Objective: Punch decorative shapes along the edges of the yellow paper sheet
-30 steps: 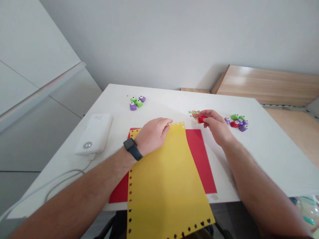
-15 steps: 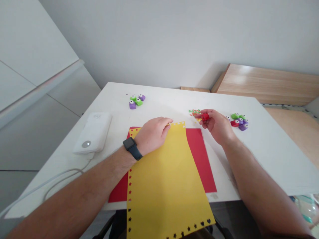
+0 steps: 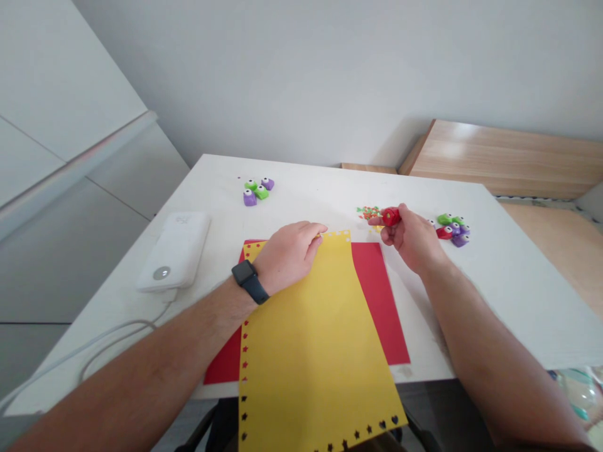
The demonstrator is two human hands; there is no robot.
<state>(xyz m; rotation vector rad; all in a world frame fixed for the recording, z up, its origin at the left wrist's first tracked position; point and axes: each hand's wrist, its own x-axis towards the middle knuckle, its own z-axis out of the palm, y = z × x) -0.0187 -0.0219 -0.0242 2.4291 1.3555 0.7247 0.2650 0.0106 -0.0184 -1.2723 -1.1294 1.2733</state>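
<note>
A yellow paper sheet with punched shapes along its edges lies over a red sheet on the white table. My left hand, with a dark watch on the wrist, rests curled on the yellow sheet's far edge and pinches it. My right hand is closed round a small red paper punch, held just above the table beside a little heap of paper bits.
A cluster of green, purple and red punches sits right of my right hand. Another small group of punches lies at the far left. A white power bank with a cable rests near the left edge. A wooden bench stands behind.
My right hand has turned and lifted the red punch slightly, from low by the paper bits to a more upright grip. The left hand has stayed put.
</note>
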